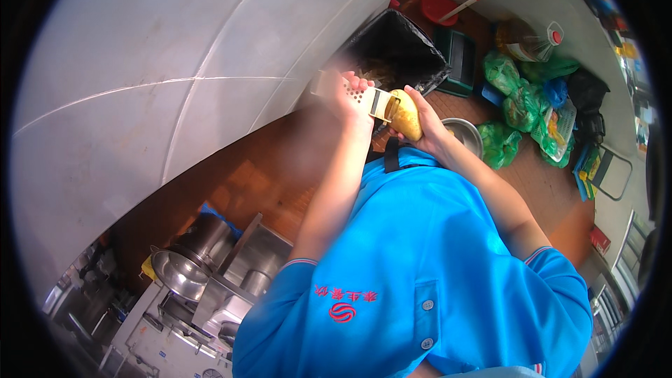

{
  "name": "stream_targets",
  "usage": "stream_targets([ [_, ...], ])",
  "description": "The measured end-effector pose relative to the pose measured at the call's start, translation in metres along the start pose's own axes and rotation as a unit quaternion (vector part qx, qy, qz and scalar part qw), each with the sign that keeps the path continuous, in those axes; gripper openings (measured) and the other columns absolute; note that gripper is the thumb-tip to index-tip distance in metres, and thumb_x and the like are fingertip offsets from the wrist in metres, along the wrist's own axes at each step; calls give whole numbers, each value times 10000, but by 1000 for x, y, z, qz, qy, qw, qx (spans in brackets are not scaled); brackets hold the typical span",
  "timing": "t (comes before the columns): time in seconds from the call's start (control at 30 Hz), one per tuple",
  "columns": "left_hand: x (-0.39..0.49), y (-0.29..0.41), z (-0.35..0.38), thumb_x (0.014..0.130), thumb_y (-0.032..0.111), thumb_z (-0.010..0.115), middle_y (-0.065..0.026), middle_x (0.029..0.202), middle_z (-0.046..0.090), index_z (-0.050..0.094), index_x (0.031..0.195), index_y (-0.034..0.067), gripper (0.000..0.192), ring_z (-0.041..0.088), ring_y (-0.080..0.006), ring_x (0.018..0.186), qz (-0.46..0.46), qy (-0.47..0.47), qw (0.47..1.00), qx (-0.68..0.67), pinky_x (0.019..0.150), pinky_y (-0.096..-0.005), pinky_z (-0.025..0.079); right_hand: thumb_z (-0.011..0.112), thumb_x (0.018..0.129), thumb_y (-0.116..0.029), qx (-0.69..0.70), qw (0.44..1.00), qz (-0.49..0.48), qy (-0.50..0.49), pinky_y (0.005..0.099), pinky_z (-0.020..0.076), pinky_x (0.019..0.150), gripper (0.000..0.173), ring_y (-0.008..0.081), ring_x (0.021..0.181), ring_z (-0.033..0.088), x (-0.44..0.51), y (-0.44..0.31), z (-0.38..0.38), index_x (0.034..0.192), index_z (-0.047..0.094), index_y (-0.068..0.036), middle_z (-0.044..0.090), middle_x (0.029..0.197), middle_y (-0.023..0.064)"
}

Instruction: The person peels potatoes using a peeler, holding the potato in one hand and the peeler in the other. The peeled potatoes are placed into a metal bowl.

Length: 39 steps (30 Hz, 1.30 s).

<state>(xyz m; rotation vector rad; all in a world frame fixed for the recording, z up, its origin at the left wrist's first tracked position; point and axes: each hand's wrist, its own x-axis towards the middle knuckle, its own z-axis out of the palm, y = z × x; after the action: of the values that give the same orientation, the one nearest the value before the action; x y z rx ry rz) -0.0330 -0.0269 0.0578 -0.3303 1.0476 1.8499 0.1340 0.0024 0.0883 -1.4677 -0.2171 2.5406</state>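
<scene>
My left hand (347,98) is closed around the pale, perforated handle of a hand peeler (379,105). The peeler's blade end lies against the side of a yellow potato (408,119). My right hand (429,125) holds the potato from the right, with the thumb near its top end. Just beyond both hands stands a bin with a black liner (438,58), and scraps lie inside it. Part of a metal bowl (471,134) shows behind my right wrist; my forearm hides the rest.
Green plastic bags (522,107), a large oil bottle (525,42) and a white basket (563,123) are on the floor at right. A dark green container (455,60) and red dustpan (438,8) stand beyond the bin. Steel pots (184,273) are at lower left; a pale wall (131,63) rises at left.
</scene>
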Motion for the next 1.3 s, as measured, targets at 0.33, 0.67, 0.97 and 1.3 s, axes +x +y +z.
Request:
stream_targets([
  [0.33,47,-11,-63,1087,441,618,-27,787,523,568,990,47,409,568,-204,733,49,105,993,-20,831,-452,574,532,1013,-708,48,998,37,-33,297,571,565,681,248,769,695,-4,-4,-11,1240,669,-81,719,1017,138],
  [0.67,58,-7,-58,1117,346,588,-115,975,725,661,1152,9,346,691,-223,964,78,-67,978,181,952,-393,560,548,974,-778,249,963,-76,-76,305,599,674,831,270,936,687,-47,-29,-60,1393,594,-62,665,1271,167],
  [0.97,68,9,-34,1101,300,636,-93,862,673,631,1037,-24,330,731,-232,818,22,-98,935,340,792,-392,632,653,997,-619,351,892,-285,-22,370,551,891,737,252,1126,677,-120,55,-127,1474,564,-64,657,1360,159],
  [1.3,28,-29,-20,1089,270,660,-63,829,640,637,1023,-4,283,674,-202,744,-18,-190,881,433,758,-373,610,734,967,-508,403,852,-319,100,410,557,908,593,314,1165,686,-134,127,-165,1407,606,-133,684,1313,120],
])
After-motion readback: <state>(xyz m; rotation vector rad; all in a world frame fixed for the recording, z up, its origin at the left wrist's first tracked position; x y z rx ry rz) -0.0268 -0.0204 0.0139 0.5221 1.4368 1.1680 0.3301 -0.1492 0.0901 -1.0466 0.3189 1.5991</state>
